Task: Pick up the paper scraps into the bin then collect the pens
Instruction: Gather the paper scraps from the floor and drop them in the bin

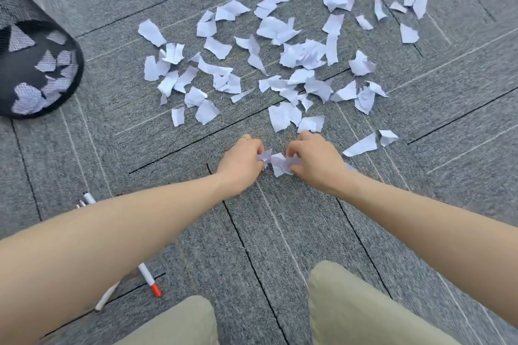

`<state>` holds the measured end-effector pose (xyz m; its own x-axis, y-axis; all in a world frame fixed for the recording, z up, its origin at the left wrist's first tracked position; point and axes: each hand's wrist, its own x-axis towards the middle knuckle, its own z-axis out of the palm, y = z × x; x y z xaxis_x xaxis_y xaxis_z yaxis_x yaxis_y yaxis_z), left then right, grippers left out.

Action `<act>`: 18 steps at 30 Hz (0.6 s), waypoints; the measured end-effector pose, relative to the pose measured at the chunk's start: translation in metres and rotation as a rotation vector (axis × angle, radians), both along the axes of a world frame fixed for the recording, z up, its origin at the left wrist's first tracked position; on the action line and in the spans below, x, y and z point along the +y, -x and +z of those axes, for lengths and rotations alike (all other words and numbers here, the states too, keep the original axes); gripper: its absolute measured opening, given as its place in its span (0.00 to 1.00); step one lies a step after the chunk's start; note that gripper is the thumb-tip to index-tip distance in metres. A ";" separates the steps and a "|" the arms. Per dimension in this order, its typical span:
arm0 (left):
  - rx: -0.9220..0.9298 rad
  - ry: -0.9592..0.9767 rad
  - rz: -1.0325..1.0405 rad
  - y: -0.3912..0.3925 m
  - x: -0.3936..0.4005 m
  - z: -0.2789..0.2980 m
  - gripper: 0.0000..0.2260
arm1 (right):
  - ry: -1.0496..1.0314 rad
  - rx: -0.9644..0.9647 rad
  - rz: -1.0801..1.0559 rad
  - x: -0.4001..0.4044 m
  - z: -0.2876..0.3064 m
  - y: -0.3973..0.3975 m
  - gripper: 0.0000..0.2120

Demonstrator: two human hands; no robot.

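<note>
Both hands meet low on the grey carpet [280, 232], just on the near side of the scattered paper scraps [280, 45]. The left hand [242, 164] is curled round a small crumpled scrap [265, 156] that pokes out between its fingers. The right hand [316, 161] pinches another crumpled piece [280, 166] with bent fingers, and the two pieces almost touch each other.

The scraps spread across the carpet beyond the hands, thickest directly past them and thinner toward the far right of the pile. To the left of the scraps stands a black mesh bin [33, 59], and several white scraps show through its mesh wall.

The pens lie well to the near left of the scraps, mostly hidden under the left forearm: a white pen with a red cap [151, 280] sticks out below the arm, and what seem to be two or three more pen ends [88, 199] show above it.

The person's knees, in khaki trousers [350, 302], sit nearest the camera.
</note>
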<state>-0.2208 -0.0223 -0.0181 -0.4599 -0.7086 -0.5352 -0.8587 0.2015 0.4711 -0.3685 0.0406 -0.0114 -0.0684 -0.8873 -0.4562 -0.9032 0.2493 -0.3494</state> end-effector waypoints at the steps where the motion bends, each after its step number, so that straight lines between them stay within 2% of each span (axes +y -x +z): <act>1: -0.001 -0.001 -0.016 -0.001 -0.001 -0.001 0.05 | 0.015 0.006 0.029 0.001 -0.001 0.001 0.08; 7: 0.051 -0.002 -0.055 0.002 -0.007 0.004 0.05 | 0.086 -0.041 0.073 0.010 -0.007 0.004 0.04; 11: 0.142 -0.204 0.005 0.011 -0.004 0.012 0.02 | 0.076 -0.084 0.037 0.010 -0.006 0.007 0.03; 13: 0.160 -0.308 0.046 0.016 0.002 0.015 0.04 | 0.072 -0.112 -0.019 0.011 -0.005 0.007 0.02; 18: 0.252 -0.370 0.202 0.023 0.005 0.016 0.06 | 0.066 -0.188 -0.161 0.012 -0.010 0.006 0.08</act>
